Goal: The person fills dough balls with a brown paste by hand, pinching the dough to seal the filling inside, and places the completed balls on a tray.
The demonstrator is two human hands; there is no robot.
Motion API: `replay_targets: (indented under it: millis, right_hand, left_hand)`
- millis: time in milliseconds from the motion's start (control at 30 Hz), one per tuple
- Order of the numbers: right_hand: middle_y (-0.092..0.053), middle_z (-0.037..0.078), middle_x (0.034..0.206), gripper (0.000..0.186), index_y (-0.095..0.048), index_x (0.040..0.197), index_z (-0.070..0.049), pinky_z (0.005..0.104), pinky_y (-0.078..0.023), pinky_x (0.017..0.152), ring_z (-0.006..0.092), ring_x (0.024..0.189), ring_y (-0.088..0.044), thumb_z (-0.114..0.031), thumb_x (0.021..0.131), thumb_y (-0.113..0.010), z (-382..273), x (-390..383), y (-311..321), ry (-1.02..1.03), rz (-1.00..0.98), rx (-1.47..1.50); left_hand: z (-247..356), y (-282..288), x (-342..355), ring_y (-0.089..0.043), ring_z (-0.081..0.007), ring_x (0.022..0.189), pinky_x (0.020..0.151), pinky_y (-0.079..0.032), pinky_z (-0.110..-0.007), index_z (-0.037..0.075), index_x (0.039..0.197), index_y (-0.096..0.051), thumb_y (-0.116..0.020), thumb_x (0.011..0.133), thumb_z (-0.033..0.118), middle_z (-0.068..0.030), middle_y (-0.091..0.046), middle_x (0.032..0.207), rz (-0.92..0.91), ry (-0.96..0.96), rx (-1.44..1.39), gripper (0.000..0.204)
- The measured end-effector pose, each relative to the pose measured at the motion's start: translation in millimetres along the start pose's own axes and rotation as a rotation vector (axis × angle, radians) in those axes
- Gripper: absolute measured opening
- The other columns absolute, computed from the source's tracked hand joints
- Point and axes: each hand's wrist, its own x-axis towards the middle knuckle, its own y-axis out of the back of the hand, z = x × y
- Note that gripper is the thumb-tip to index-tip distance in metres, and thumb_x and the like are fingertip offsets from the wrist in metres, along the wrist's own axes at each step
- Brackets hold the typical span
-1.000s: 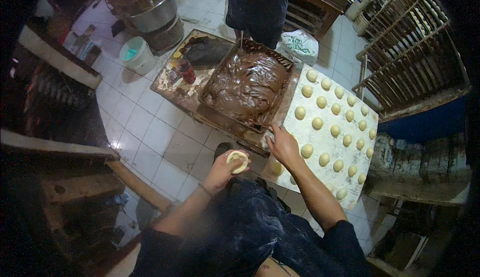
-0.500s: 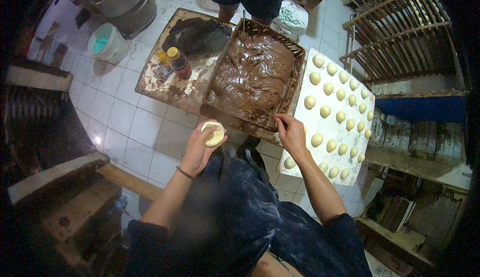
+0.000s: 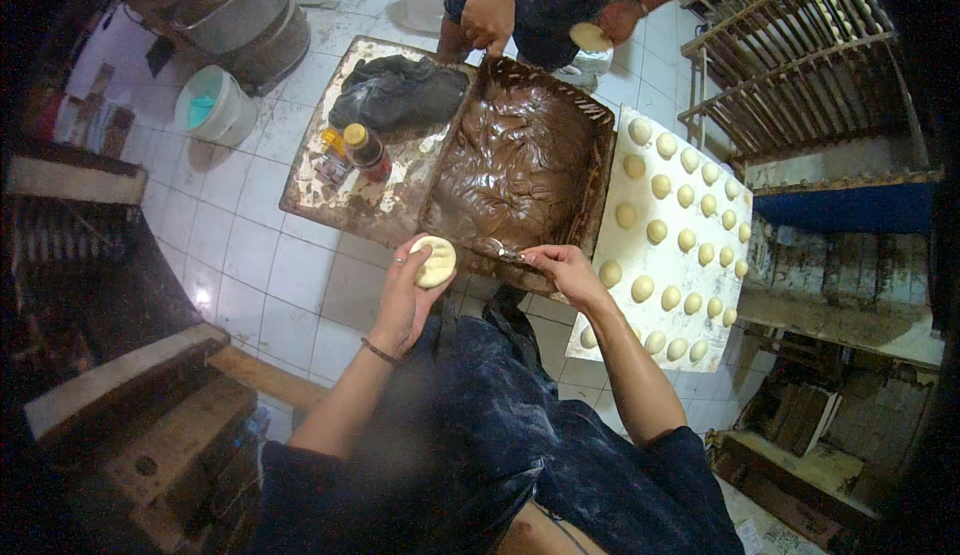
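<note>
My left hand (image 3: 405,295) holds a flattened round of pale dough (image 3: 434,263), its thumb pressed against the inner face. My right hand (image 3: 562,273) grips a small spoon (image 3: 507,253) over the near edge of a large tray (image 3: 603,170) of glossy brown paste (image 3: 520,155). The spoon's tip looks smeared with paste, and its exact shape is hard to make out. Across the tray, a co-worker's hand (image 3: 489,17) reaches down at the far left corner. That person's other hand (image 3: 622,17) holds another flat dough round (image 3: 590,37).
Right of the tray, a white board (image 3: 640,245) carries rows of dough balls. A worktop (image 3: 300,180) on the left holds a dark plastic bag (image 3: 395,93) and a yellow-capped bottle (image 3: 366,153). A white bucket (image 3: 222,115) stands on the tiles; wooden racks (image 3: 790,55) are at far right.
My right hand has moved left along the tray's near edge, drawing the spoon out of the paste. My left hand still holds the dough. The co-worker's hands have come into view.
</note>
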Motion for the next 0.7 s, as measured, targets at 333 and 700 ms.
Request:
replay_targets:
  millis: [333, 700]
  right_hand:
    - [-0.049, -0.005, 0.075, 0.015, -0.062, 0.108, -0.004, 0.0240, -0.034, 0.053, 0.0053, 0.060, -0.042, -0.016, 0.100, -0.062, -47, -62, -10, 0.258, -0.013, 0.288]
    - [-0.045, 0.006, 0.071, 0.033, -0.074, 0.105, -0.016, 0.0365, -0.039, 0.055, 0.0244, 0.064, -0.049, 0.000, 0.076, -0.074, -20, -70, -11, 1.157, 0.345, -0.710]
  left_hand:
    - [27, -43, -1, -0.056, -0.0285, 0.127, 0.111, -0.043, -0.045, -0.002, 0.137, -0.047, -0.041, 0.103, 0.054, -0.0181, -0.057, 0.136, -0.342, 0.302, -0.075, 0.066]
    - [39, -41, 9, -0.063, -0.0312, 0.114, 0.102, -0.051, -0.038, -0.009, 0.136, -0.047, -0.043, 0.101, 0.060, -0.0225, -0.060, 0.129, -0.480, 0.736, -0.158, 0.077]
